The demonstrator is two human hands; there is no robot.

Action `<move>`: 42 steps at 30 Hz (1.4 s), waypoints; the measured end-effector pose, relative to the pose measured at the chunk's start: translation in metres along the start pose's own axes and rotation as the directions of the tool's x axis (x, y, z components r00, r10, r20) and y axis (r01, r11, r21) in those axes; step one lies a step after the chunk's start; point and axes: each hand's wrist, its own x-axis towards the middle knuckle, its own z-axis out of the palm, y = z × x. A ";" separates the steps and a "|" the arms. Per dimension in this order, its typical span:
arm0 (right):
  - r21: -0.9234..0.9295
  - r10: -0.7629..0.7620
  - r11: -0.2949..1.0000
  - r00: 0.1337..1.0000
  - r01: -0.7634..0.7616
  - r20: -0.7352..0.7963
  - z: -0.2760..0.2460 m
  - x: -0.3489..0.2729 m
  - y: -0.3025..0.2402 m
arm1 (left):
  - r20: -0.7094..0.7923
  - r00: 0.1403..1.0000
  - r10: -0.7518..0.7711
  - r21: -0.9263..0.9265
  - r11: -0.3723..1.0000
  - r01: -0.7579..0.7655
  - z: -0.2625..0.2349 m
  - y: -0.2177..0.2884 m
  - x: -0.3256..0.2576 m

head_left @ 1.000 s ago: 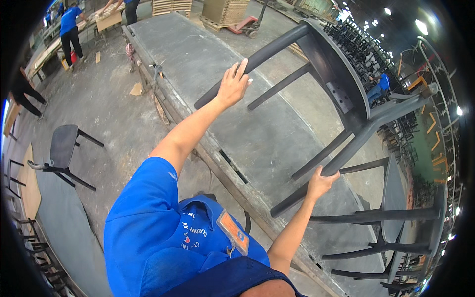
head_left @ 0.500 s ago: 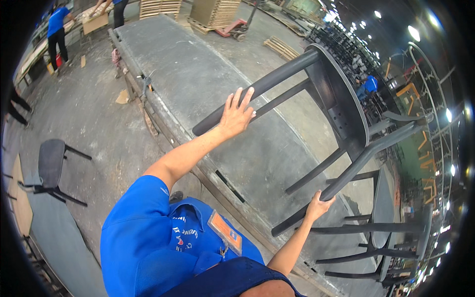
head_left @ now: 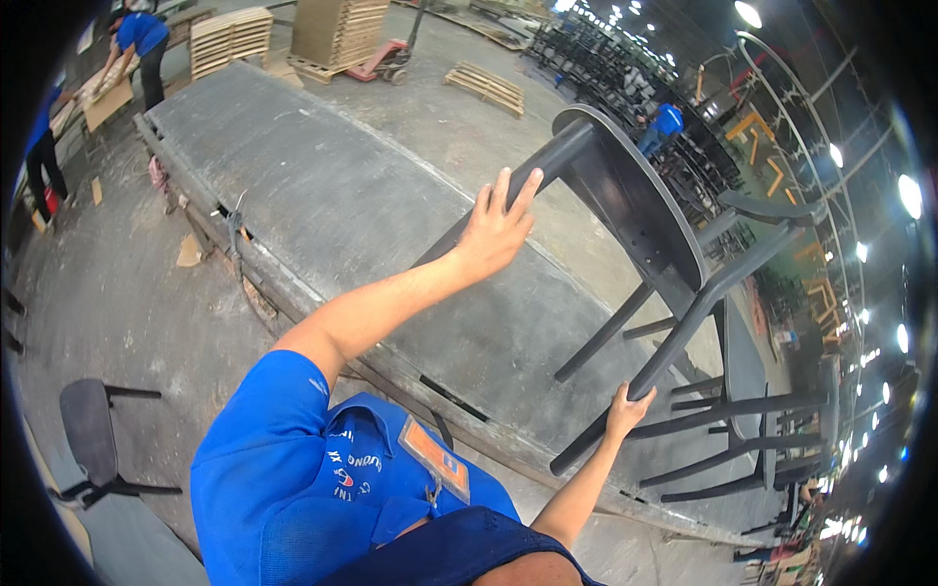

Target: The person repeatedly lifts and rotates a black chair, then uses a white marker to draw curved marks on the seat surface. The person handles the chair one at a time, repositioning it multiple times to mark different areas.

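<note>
A black chair (head_left: pixel 635 195) is tilted over the long grey-topped table (head_left: pixel 322 166), its seat's underside facing me and its legs slanting toward me. My left hand (head_left: pixel 496 230) lies over its upper left leg with the fingers spread across the wood. Lower right, my right hand (head_left: pixel 630 408) is closed around another leg near its end. My left hand and forearm hide the lower end of the leg there. Further right along the table, more black chair frames (head_left: pixel 743 400) rest on their sides with legs toward the left, partly overlapping.
Another black chair (head_left: pixel 88 430) stands at the lower left, behind my elbow. Beyond the table are a pallet stack (head_left: pixel 230 41), a red pallet jack (head_left: pixel 381 61) and low pallets (head_left: pixel 486 86). Co-workers in blue (head_left: pixel 147 34) are at the far left, another (head_left: pixel 667 119) at the back right.
My view has turned rightward, so the background sits further left and lower. The chair has shifted along the table and turned slightly. My left hand appears nearer its seat.
</note>
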 end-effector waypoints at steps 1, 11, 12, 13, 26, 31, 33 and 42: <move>-0.021 -0.034 0.999 0.999 0.033 -0.016 0.002 0.003 0.002 | 0.002 1.000 0.007 0.010 1.000 -0.007 0.000 -0.002 -0.002; -0.283 -0.472 0.875 0.821 0.393 -0.321 0.030 -0.058 -0.147 | -0.036 0.982 -0.186 -0.191 0.966 0.176 0.001 -0.012 -0.001; -0.022 -0.415 0.909 0.894 0.417 -0.169 0.036 -0.081 -0.181 | -0.036 0.981 -0.191 -0.188 0.965 0.181 0.002 -0.012 0.001; 0.233 -0.488 0.857 0.869 0.459 0.082 0.042 -0.099 -0.216 | -0.033 0.981 -0.191 -0.183 0.966 0.182 0.002 -0.013 0.004; 0.979 -0.951 0.160 -0.286 -0.126 0.119 0.060 -0.195 -0.377 | -0.059 0.978 -0.201 -0.102 0.976 0.195 0.007 -0.004 0.019; 0.926 -0.994 0.076 -0.106 -0.369 0.039 0.055 -0.212 -0.382 | -0.066 0.977 -0.200 -0.066 0.978 0.196 0.003 0.000 0.014; 0.875 -0.985 0.090 -0.174 -0.475 0.006 0.059 -0.215 -0.390 | -0.078 0.979 -0.190 -0.048 0.981 0.186 0.000 0.000 0.013; 0.868 -0.987 0.013 -0.146 -0.497 -0.069 0.062 -0.221 -0.399 | -0.084 0.978 -0.189 -0.047 0.982 0.185 -0.003 -0.002 0.008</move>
